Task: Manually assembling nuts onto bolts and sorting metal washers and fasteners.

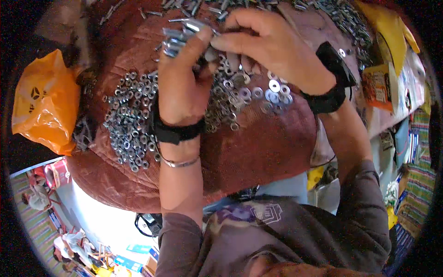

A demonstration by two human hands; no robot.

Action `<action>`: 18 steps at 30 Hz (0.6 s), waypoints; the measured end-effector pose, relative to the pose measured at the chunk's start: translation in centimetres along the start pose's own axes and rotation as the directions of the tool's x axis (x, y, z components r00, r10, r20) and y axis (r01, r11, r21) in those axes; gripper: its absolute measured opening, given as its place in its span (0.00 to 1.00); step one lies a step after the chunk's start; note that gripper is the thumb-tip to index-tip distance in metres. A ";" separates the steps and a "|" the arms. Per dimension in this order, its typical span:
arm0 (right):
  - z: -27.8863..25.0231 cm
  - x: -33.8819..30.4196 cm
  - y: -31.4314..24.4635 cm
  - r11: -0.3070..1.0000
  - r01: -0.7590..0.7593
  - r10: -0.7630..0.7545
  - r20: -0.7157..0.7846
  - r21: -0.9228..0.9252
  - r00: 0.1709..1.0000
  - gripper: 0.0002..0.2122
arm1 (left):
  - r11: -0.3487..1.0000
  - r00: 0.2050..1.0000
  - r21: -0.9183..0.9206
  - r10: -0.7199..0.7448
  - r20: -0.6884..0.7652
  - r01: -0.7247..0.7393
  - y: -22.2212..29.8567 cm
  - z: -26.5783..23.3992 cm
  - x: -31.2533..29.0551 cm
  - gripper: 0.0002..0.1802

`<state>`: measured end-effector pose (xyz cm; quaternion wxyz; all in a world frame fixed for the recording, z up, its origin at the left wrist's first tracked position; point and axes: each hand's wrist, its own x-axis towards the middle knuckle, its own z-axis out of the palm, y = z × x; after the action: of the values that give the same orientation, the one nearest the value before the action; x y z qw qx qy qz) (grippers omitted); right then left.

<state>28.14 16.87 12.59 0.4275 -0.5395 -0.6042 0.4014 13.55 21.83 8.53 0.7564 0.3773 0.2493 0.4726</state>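
Note:
At the far side of the brown-covered work surface (272,147), my left hand (182,83) is closed around a bunch of short shiny metal rods (174,42), which stick out past its thumb. My right hand (284,51) meets it from the right. Its thumb and index finger are pinched beside the left thumb tip; what lies between them is hidden. Below and left of my left hand spreads a heap of metal nuts (127,122). Flat washers (274,86) lie in a pile beneath my right hand, reaching toward my left wrist.
More metal rods (344,23) are heaped at the far right, with others along the far edge. An orange plastic bag (44,104) sits at the left. At the right are a yellow bag (385,27) and an orange box (377,87). People (69,244) sit in the lower left background.

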 end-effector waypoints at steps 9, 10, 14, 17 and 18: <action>-0.6 -3.0 -2.2 0.965 0.037 -0.041 0.011 0.259 0.999 0.08 | 0.997 0.986 -0.014 -0.071 0.153 0.074 1.0 0.6 0.5 0.04; -0.5 -3.3 -2.2 0.965 0.038 -0.042 0.008 0.260 0.999 0.08 | 0.997 0.982 -0.025 -0.072 0.177 0.078 1.0 0.5 0.5 0.04; -0.4 -4.1 -1.0 0.983 0.185 -0.186 -0.103 -0.017 0.977 0.09 | 0.993 0.985 -0.012 -0.115 0.132 0.117 0.8 1.9 -0.8 0.05; 0.6 -5.0 -1.1 0.954 0.263 -0.289 -0.205 -0.147 0.935 0.10 | 0.985 0.981 -0.059 -0.157 0.116 0.165 0.3 0.8 -1.3 0.05; 0.9 -5.3 -1.4 0.933 0.305 -0.349 -0.272 -0.191 0.897 0.10 | 0.972 0.965 -0.088 -0.202 0.167 0.219 0.7 0.9 -1.7 0.05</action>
<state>27.17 11.45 13.19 0.5361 -0.5142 -0.6414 0.1919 13.14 20.14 9.67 0.8385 0.3441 0.2022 0.3709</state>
